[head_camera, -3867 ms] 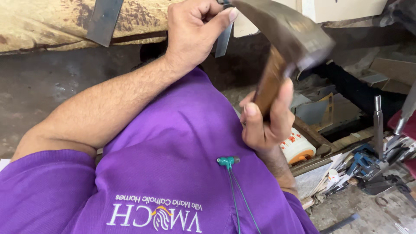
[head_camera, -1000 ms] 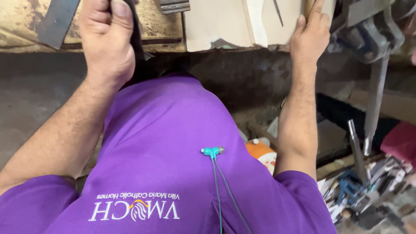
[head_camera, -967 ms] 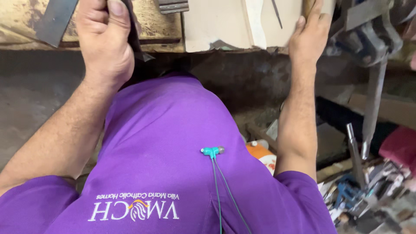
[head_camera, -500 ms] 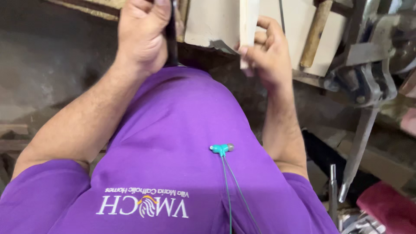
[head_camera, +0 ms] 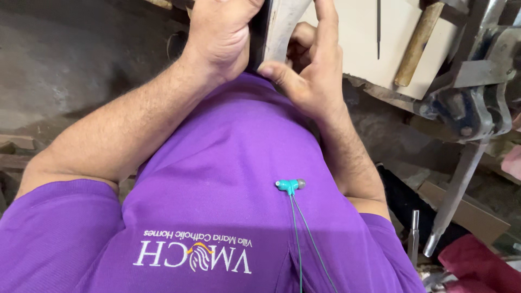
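My left hand (head_camera: 222,35) is closed around the left side of a narrow pale wooden piece (head_camera: 282,24) held upright just above my purple shirt (head_camera: 228,179). A dark edge runs along the piece beside my left palm. My right hand (head_camera: 312,76) pinches the same piece from the right, thumb pressed on its lower end and fingers up along its side. The top of the piece is cut off by the frame edge.
A pale board (head_camera: 369,49) lies on the bench behind, with a wooden hammer handle (head_camera: 415,46) across it. A metal bench vise (head_camera: 477,97) with a long steel handle (head_camera: 453,203) stands at the right. Teal earphones (head_camera: 290,185) hang on my chest.
My right hand left the hammer, reached to the pale board, then came in to the wooden piece beside my left hand. Both hands now sit close together on it.
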